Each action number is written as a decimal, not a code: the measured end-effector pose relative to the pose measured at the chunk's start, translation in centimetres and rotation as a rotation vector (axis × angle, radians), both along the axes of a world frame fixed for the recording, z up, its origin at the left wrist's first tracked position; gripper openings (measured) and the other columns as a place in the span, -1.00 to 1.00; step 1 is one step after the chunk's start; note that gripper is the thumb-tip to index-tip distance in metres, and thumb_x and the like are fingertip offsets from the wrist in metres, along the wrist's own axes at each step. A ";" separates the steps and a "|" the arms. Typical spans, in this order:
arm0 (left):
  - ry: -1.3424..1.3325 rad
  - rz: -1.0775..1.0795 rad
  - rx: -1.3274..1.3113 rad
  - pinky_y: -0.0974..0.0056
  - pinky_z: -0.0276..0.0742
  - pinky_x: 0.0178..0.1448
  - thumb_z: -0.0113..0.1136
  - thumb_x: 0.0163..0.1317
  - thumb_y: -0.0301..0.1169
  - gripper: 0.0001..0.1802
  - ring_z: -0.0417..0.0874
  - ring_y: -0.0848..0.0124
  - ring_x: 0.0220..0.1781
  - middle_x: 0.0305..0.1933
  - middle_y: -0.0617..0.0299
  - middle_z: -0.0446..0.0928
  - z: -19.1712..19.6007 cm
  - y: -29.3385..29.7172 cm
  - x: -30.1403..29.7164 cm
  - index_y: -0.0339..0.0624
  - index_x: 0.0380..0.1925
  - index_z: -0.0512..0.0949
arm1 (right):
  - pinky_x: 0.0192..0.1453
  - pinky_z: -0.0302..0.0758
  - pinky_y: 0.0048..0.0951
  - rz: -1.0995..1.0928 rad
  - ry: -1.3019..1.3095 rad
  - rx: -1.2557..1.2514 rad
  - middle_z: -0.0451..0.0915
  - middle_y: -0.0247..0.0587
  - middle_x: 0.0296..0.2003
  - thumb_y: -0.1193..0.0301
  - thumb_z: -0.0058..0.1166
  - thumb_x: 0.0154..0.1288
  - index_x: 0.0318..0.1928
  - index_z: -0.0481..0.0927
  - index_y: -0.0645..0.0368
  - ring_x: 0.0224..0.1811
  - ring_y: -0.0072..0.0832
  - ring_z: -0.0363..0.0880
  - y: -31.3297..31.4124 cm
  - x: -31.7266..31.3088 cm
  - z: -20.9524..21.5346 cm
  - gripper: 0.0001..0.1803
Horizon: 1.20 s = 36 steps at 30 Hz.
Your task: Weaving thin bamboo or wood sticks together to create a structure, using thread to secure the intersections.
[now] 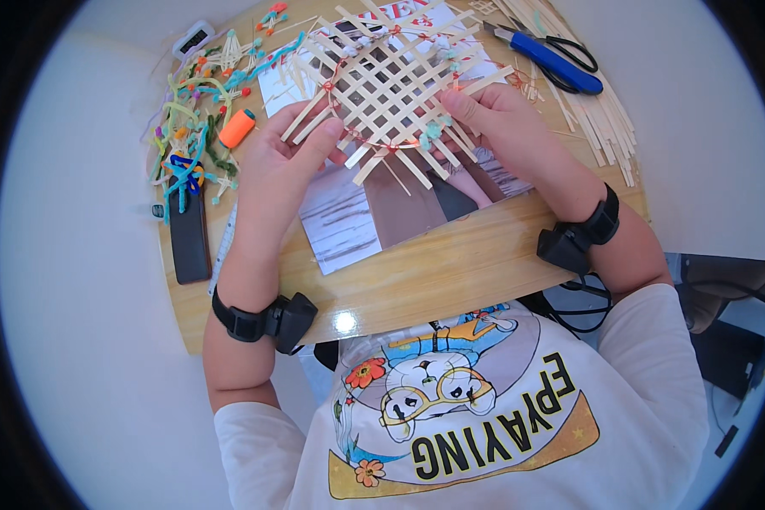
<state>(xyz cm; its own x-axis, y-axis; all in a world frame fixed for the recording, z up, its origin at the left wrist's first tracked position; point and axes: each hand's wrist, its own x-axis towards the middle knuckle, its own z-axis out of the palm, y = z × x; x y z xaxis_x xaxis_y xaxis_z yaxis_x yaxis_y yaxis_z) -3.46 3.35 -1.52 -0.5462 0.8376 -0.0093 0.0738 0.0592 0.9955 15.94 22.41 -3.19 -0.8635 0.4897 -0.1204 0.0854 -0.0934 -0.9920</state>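
**Two hands, one round weave between them**

Nearest, at lower centre, lies bare table, then a printed sheet under the work. Above it, the left hand holds the woven lattice by its lower-left edge, thumb in front and fingers partly hidden behind the strip ends. The right hand pinches the right edge, its thumb on the rim, other fingertips mostly hidden. Both touch it, neither nearer. The lattice sits at upper centre, roughly round, with no clear long axis. Farther right, at upper right, lies a blue-handled cutter.
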 end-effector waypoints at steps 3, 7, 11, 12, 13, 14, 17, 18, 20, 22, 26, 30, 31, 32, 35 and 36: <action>-0.028 -0.002 -0.051 0.46 0.46 -0.20 0.36 0.33 -0.24 -0.57 0.68 0.56 -0.30 -0.18 0.27 0.70 -0.1 0.1 -0.5 -0.29 0.09 0.61 | -0.21 0.55 -0.59 0.057 0.054 -0.070 0.74 -0.31 -0.30 0.09 0.13 0.53 -0.06 0.73 0.30 -0.31 -0.69 0.64 -0.1 0.1 0.2 -0.54; -0.011 0.027 -0.008 0.45 0.47 -0.20 0.34 0.37 -0.17 -0.48 0.68 0.54 -0.30 -0.18 0.26 0.71 -0.8 0.3 -0.9 -0.30 0.18 0.55 | -0.15 0.62 -0.55 0.095 0.028 0.041 0.76 -0.25 -0.24 0.11 0.15 0.51 -0.01 0.71 0.33 -0.25 -0.65 0.69 -0.3 0.2 0.4 -0.54; -0.099 0.041 0.119 0.44 0.48 -0.17 0.24 0.45 -0.07 -0.42 0.68 0.53 -0.29 -0.15 0.22 0.72 -1.1 0.2 -1.3 -0.31 0.25 0.50 | -0.13 0.64 -0.53 0.074 0.078 -0.034 0.76 -0.21 -0.17 0.16 0.18 0.51 0.05 0.68 0.34 -0.21 -0.62 0.71 -0.4 0.2 0.2 -0.56; -0.148 0.036 0.165 0.44 0.49 -0.17 0.20 0.47 -0.05 -0.41 0.68 0.53 -0.28 -0.13 0.21 0.72 -1.1 0.2 -1.3 -0.31 0.26 0.48 | -0.13 0.65 -0.53 0.054 0.101 -0.073 0.76 -0.20 -0.15 0.17 0.18 0.50 0.06 0.68 0.33 -0.21 -0.61 0.71 -0.4 0.1 0.1 -0.57; -0.127 0.005 0.132 0.44 0.50 -0.15 0.18 0.48 -0.04 -0.41 0.68 0.53 -0.27 -0.12 0.20 0.72 -1.0 0.2 -1.3 -0.31 0.26 0.49 | -0.13 0.65 -0.53 0.016 0.110 -0.101 0.76 -0.19 -0.14 0.17 0.19 0.50 0.07 0.67 0.33 -0.20 -0.61 0.72 -0.4 0.0 -0.1 -0.57; -0.112 -0.027 0.110 0.44 0.50 -0.14 0.16 0.49 -0.03 -0.41 0.68 0.52 -0.25 -0.11 0.19 0.72 -0.9 0.2 -1.2 -0.31 0.25 0.50 | -0.13 0.65 -0.53 -0.017 0.133 -0.138 0.76 -0.19 -0.14 0.18 0.19 0.50 0.08 0.67 0.33 -0.20 -0.60 0.72 -0.3 -0.1 -0.1 -0.57; -0.065 -0.163 -0.005 0.43 0.52 -0.10 0.18 0.48 -0.04 -0.43 0.67 0.52 -0.20 -0.09 0.18 0.72 -0.9 0.3 -0.5 -0.31 0.23 0.52 | -0.13 0.66 -0.53 -0.056 0.161 -0.183 0.75 -0.19 -0.13 0.20 0.21 0.49 0.09 0.66 0.32 -0.20 -0.59 0.73 -0.1 -0.3 -0.1 -0.59; -0.047 -0.209 -0.052 0.43 0.53 -0.08 0.19 0.47 -0.05 -0.44 0.66 0.52 -0.18 -0.09 0.18 0.72 -1.0 0.3 -0.2 -0.31 0.22 0.53 | -0.13 0.66 -0.53 -0.075 0.141 -0.191 0.75 -0.19 -0.13 0.21 0.21 0.48 0.09 0.66 0.31 -0.20 -0.59 0.73 -0.2 -0.3 0.0 -0.59; -0.058 -0.221 -0.037 0.41 0.54 -0.05 0.24 0.45 -0.10 -0.48 0.65 0.54 -0.16 -0.11 0.20 0.72 -1.2 0.3 0.6 -0.30 0.18 0.55 | -0.11 0.65 -0.53 0.002 0.167 -0.127 0.74 -0.19 -0.12 0.21 0.22 0.48 0.10 0.64 0.31 -0.19 -0.58 0.72 -0.4 -0.2 0.2 -0.59; -0.069 -0.217 -0.028 0.40 0.55 -0.03 0.29 0.43 -0.15 -0.52 0.64 0.56 -0.16 -0.14 0.22 0.71 -1.2 0.2 1.0 -0.30 0.14 0.58 | -0.09 0.65 -0.51 0.032 0.169 -0.088 0.74 -0.19 -0.11 0.21 0.22 0.48 0.11 0.63 0.31 -0.17 -0.57 0.72 -0.9 0.0 0.4 -0.58; -0.069 -0.152 -0.042 0.43 0.56 -0.06 0.33 0.40 -0.19 -0.59 0.63 0.58 -0.23 -0.23 0.25 0.70 -0.8 0.2 1.3 -0.30 0.04 0.64 | -0.03 0.67 -0.44 0.044 0.089 -0.031 0.73 -0.15 -0.09 0.19 0.20 0.49 0.13 0.60 0.33 -0.11 -0.52 0.72 -1.6 0.3 0.7 -0.55; -0.051 -0.013 -0.052 0.45 0.56 -0.10 0.33 0.39 -0.21 -0.64 0.62 0.59 -0.30 -0.29 0.27 0.70 -0.3 0.2 1.2 -0.32 -0.05 0.66 | 0.01 0.69 -0.40 0.069 0.215 -0.275 0.72 -0.10 -0.09 0.12 0.10 0.54 0.14 0.58 0.36 -0.09 -0.44 0.74 -0.7 0.1 1.0 -0.50; -0.031 0.004 -0.075 0.46 0.55 -0.12 0.32 0.40 -0.21 -0.65 0.61 0.60 -0.30 -0.30 0.27 0.70 -0.3 0.2 1.1 -0.32 -0.06 0.66 | 0.02 0.69 -0.39 0.070 0.289 -0.289 0.72 -0.10 -0.09 0.11 0.08 0.55 0.15 0.58 0.37 -0.10 -0.42 0.75 -0.3 0.1 1.1 -0.49; -0.021 0.002 -0.085 0.46 0.54 -0.14 0.31 0.40 -0.22 -0.66 0.60 0.60 -0.31 -0.30 0.27 0.70 -0.3 0.3 0.9 -0.32 -0.07 0.67 | 0.03 0.69 -0.39 0.019 0.295 -0.286 0.72 -0.09 -0.09 0.09 0.06 0.56 0.15 0.57 0.37 -0.10 -0.41 0.75 0.0 0.0 1.2 -0.47; -0.035 -0.036 -0.082 0.47 0.50 -0.20 0.30 0.42 -0.22 -0.67 0.58 0.62 -0.32 -0.32 0.28 0.69 -0.7 0.3 0.5 -0.31 -0.10 0.66 | 0.04 0.70 -0.41 -0.047 0.235 -0.278 0.72 -0.12 -0.07 0.16 0.11 0.54 0.16 0.59 0.34 -0.10 -0.46 0.74 0.5 0.1 1.1 -0.53; -0.052 -0.055 -0.067 0.47 0.48 -0.22 0.29 0.42 -0.21 -0.67 0.58 0.62 -0.32 -0.33 0.28 0.68 -0.9 0.3 0.4 -0.31 -0.11 0.66 | 0.04 0.69 -0.43 -0.044 0.200 -0.253 0.72 -0.14 -0.07 0.19 0.14 0.53 0.16 0.60 0.33 -0.10 -0.48 0.74 0.5 0.1 1.0 -0.55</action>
<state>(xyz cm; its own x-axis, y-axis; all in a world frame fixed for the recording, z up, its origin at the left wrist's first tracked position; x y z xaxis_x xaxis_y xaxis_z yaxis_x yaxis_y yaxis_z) -3.06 3.63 -2.39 -0.4971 0.8627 -0.0933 0.0268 0.1227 0.9921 16.05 22.92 -2.23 -0.8611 0.5030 -0.0737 -0.1180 -0.3387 -0.9334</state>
